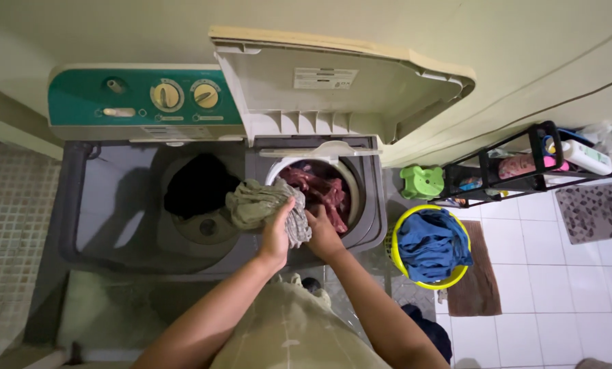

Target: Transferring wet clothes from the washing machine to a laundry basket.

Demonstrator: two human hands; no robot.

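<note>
Hands meet over the rim between the two tubs of a twin-tub washing machine [217, 198]. The left hand [276, 232] has its fingers closed around a crumpled grey-green cloth [258, 205], which bunches out to the left over the edge of the wash tub. The right hand [323, 236] sits just beside it at the lip of the spinner drum [350, 184]; its fingers curl downward, but I cannot tell whether they grip the cloth or only touch the rim.

Handling a limp, wrinkled cloth like this goes best with a full-fist grip near its bulk, both hands close together so no tail drags on the rim, and the load kept low and even in the narrow round drum (a lopsided heap would likely sit badly).

Dark red laundry [320, 188] already lies wadded inside the drum, soft and folded on itself. A black garment [200, 184] lies heaped in the wider wash tub, above the round ridged plate at its bottom. The machine is hard plastic: grey body, teal control panel [142, 99] with two cream dials, and a beige lid [333, 85] propped open, ribbed underneath. To the right, a yellow basket [405, 222] holds blue clothes [432, 246] on white tiled floor [538, 301], near a small green stool [422, 181] and a black rack [518, 171].
</note>
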